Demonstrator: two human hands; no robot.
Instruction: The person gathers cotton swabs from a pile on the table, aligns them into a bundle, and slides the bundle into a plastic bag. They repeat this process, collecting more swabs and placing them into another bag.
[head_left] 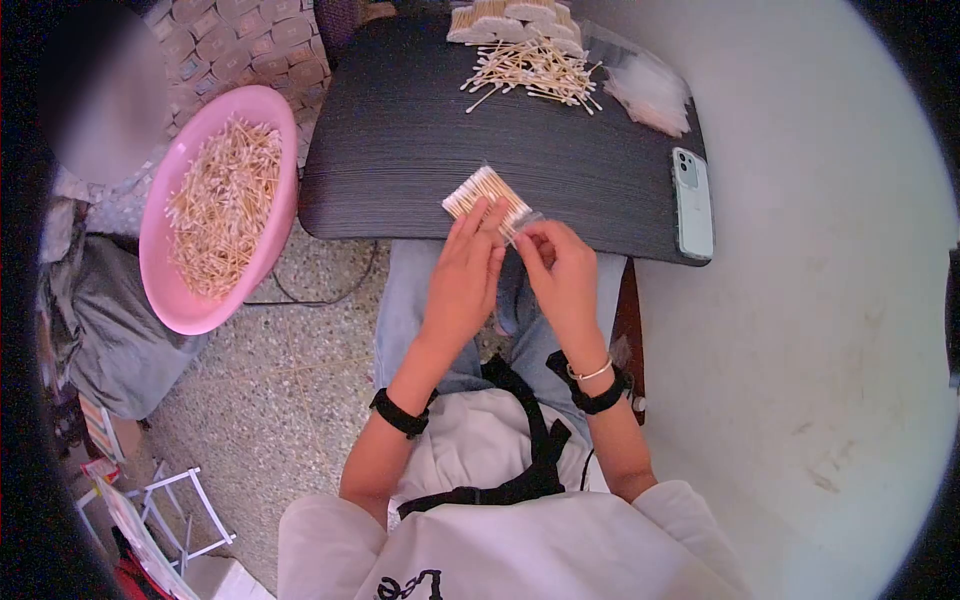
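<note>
A clear plastic bag of cotton swabs [486, 196] lies near the front edge of the dark table [400, 150]. My left hand [470, 255] rests its fingers on the lower part of the bag, pressing it down. At the bag's lower right end, my right hand [560, 270] pinches the clear plastic between thumb and fingers. Farther back on the table is a loose pile of swabs [535, 72], with several bundled packs of swabs [515, 20] behind it.
Empty clear bags [648, 92] lie at the table's back right. A white phone [692, 205] sits by the right edge, near the wall [800, 300]. A pink basin [158, 235] full of loose swabs stands left of the table.
</note>
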